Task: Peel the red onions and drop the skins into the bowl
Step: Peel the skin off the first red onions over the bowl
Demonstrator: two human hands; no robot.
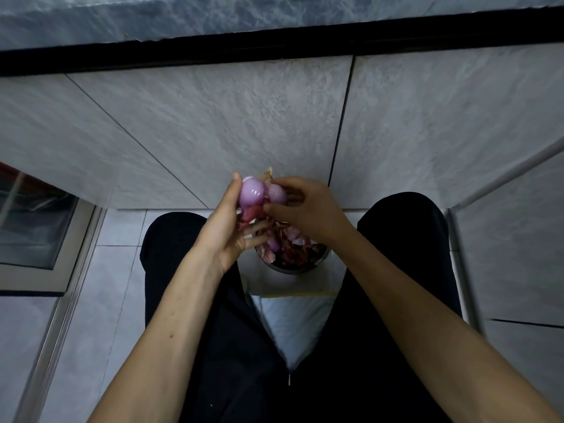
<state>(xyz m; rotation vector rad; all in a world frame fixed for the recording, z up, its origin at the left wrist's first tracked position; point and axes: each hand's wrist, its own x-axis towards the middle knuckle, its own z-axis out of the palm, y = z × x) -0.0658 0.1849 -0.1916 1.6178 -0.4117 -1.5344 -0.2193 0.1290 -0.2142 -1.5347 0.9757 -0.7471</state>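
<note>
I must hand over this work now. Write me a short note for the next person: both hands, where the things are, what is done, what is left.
Left hand: holds a shiny peeled onion.
Right hand: pinches the second bulb beside it, dry skin sticking up behind.
Bowl: on the floor between the knees, directly below the hands, holding many skins.
Done: one bulb looks bare.
Left: strip the remaining skin, drop it in the bowl.

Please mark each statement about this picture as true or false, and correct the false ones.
1. Both hands hold peeled onions above the bowl. True: left hand, right hand, onions, bowl.
2. The bowl is empty. False: it holds onion skins.
3. The bowl sits between the person's knees. True.
4. The right hand holds a knife. False: no knife shows.
</note>
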